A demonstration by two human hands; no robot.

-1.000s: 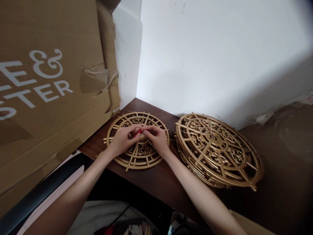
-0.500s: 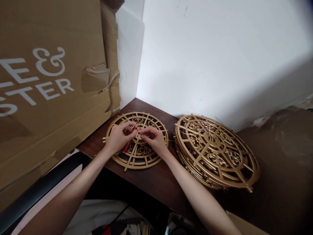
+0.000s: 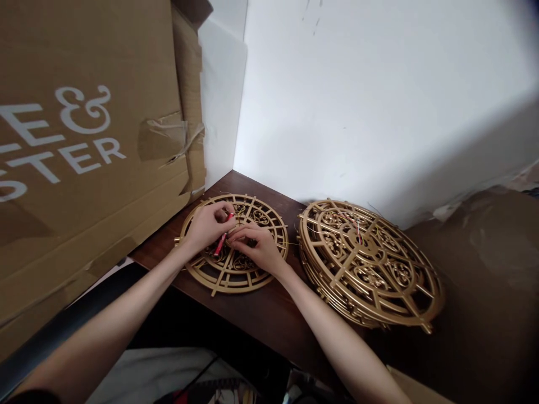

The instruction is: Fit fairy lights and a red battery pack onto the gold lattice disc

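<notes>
A single gold openwork disc (image 3: 252,269) lies flat on the dark wooden table (image 3: 269,314), near the corner. My left hand (image 3: 206,227) rests on its middle, fingers closed round a thin red stick-like tool (image 3: 222,242) that slants down to the left. My right hand (image 3: 256,247) sits beside it on the disc, its fingertips pinched together next to the red tool; what they pinch is too small to make out. A stack of several similar gold discs (image 3: 370,264) stands to the right, with thin red and white wires at its centre.
A large brown cardboard box (image 3: 84,146) with white lettering leans at the left, touching the table edge. White walls (image 3: 357,95) meet in the corner behind the discs. Brown crumpled material (image 3: 497,247) lies at the far right. Dark and white items lie below the table's front edge.
My left hand has turned the red tool from near level to slanting downward. My right hand has shifted slightly left and down toward it. The discs have not moved.
</notes>
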